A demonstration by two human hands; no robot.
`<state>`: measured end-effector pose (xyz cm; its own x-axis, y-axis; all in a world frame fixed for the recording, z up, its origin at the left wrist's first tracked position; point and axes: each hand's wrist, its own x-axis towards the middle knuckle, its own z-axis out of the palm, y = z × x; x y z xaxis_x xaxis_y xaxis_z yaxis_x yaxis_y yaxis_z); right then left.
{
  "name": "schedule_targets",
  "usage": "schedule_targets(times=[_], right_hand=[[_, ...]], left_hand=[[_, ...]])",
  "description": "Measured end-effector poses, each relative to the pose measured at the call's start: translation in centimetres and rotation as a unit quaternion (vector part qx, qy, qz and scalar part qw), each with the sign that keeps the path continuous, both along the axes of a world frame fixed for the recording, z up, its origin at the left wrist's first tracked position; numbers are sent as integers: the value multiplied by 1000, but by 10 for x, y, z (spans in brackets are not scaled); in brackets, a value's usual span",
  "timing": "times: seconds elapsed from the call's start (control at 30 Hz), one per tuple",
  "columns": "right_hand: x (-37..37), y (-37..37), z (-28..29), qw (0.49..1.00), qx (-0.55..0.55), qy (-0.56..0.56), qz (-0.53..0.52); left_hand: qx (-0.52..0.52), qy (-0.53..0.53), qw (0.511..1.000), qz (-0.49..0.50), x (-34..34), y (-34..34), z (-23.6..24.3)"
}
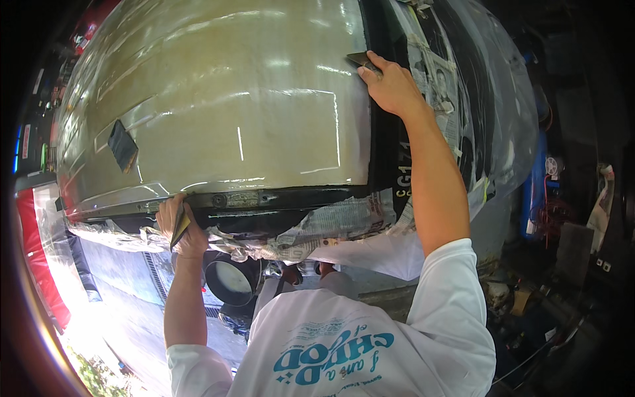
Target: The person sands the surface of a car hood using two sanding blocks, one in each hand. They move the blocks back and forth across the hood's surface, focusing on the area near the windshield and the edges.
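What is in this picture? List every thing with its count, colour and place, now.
Car panel: one, beige and glossy, fills the upper middle.
Dark patch: one, black, on the panel's left part.
Black trim: one strip along the panel's lower edge, another up its right edge.
Newspaper masking: several sheets, grey print, below and right of the panel.
Plastic sheet: one, clear, draped at right.
Round opening: one, dark, below the panel.
Left hand: at the panel's lower edge, holding a scraper, yellowish.
Right hand: at the panel's upper right edge, pressing a small dark blade.
Shirt: white, teal print, bottom.
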<state>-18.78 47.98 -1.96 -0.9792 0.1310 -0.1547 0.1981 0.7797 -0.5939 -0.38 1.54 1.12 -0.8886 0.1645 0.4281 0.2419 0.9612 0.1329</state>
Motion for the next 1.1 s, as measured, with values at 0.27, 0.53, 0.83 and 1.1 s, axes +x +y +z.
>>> schedule_targets(times=[0.27, 0.53, 0.83, 1.1], right_hand=[[-7, -18, 8, 998, -28, 24, -47], [23, -24, 8, 997, -56, -10, -60], [16, -22, 17, 995, -87, -15, -51], [11, -17, 23, 996, -76, -34, -40]], left_hand=[[9, -19, 1000, 4, -2, -8, -5], [16, 13, 1000, -3, -2, 0, 0], [16, -2, 1000, -4, -2, -5, -1], [16, -10, 1000, -6, -1, -5, 0]])
